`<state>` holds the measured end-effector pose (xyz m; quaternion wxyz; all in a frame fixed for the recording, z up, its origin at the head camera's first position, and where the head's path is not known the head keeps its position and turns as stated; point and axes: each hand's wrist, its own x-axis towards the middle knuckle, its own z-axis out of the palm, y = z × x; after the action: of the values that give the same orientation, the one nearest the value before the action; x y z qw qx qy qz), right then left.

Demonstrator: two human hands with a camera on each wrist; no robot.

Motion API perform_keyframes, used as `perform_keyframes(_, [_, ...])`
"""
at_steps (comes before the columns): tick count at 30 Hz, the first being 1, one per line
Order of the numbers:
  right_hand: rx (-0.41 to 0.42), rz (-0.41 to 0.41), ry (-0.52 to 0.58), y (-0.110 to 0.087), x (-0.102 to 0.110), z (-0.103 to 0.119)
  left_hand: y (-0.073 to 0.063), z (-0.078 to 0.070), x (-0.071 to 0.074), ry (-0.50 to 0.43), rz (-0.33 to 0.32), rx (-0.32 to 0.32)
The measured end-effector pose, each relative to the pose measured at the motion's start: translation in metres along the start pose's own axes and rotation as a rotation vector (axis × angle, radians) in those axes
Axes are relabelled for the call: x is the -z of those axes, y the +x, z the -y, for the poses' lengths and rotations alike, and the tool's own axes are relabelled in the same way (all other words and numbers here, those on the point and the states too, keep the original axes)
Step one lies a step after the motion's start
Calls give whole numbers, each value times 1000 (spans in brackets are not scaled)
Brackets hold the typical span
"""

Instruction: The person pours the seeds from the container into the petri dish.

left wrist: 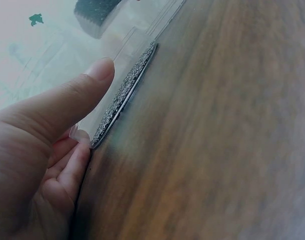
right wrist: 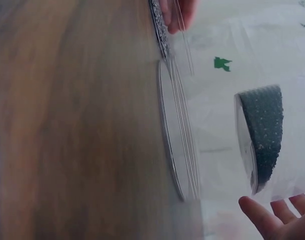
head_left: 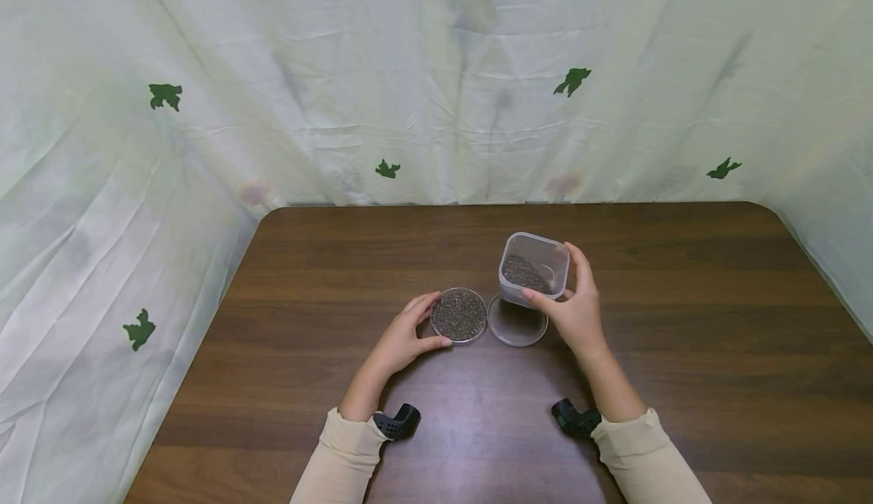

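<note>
My left hand holds a clear round petri dish on the table, thumb on the near side and fingers on the far side. Dark grey granules cover its bottom; the left wrist view shows them as a layer below the dish's clear wall. In my right hand is a translucent plastic tub, gripped between thumb and fingers and raised off the table. More granules are heaped to one side inside it. Partly beneath the tub, a second round clear dish lies beside the first, without granules.
The brown wooden table extends around the dishes to rounded back corners. Behind and at the sides hangs a pale cloth with green leaf-like patches. A black wrist device sits on each forearm.
</note>
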<state>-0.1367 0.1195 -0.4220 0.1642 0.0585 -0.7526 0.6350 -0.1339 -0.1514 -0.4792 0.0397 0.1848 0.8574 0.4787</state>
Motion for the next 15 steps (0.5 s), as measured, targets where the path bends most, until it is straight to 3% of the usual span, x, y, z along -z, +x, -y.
perform_keyframes(5, [-5, -28, 0, 3, 9, -25, 0, 0, 0, -3, 2, 3])
perform_keyframes(15, [-3, -76, -37, 3, 26, -34, 1, 0, 0, -6, 3, 2])
